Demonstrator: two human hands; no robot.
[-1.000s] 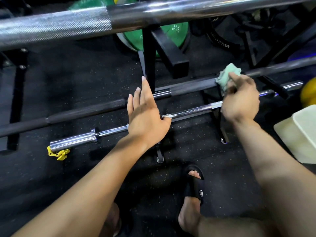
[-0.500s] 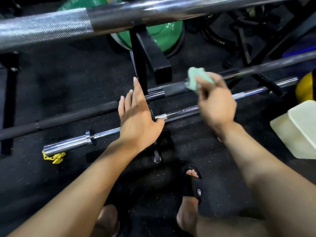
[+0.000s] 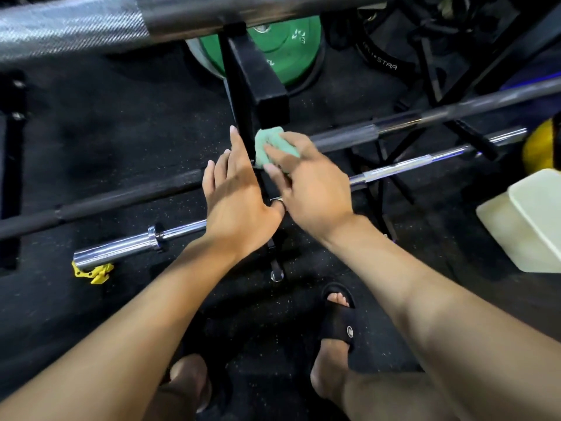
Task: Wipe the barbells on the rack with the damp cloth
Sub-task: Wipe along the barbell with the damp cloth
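Three barbells lie across a black rack point(image 3: 258, 86): a knurled silver bar point(image 3: 91, 28) nearest the camera at the top, a dark bar point(image 3: 121, 196) in the middle and a chrome bar point(image 3: 136, 241) lowest. My right hand point(image 3: 306, 189) holds a green cloth point(image 3: 267, 147) against the dark bar, right beside the rack's upright. My left hand point(image 3: 239, 196) rests on the chrome bar with its fingers straight and its thumb under the bar, close to my right hand.
A green weight plate point(image 3: 282, 47) leans behind the rack. A yellow collar clip point(image 3: 94, 271) lies on the black rubber floor under the chrome bar's left end. A cream box point(image 3: 522, 226) and a yellow ball point(image 3: 540, 150) are at the right. My sandalled feet are below.
My right hand has slid the cloth leftward along the dark bar, from right of the rack's arm to the upright, next to my left hand. The left hand has stayed on the chrome bar.
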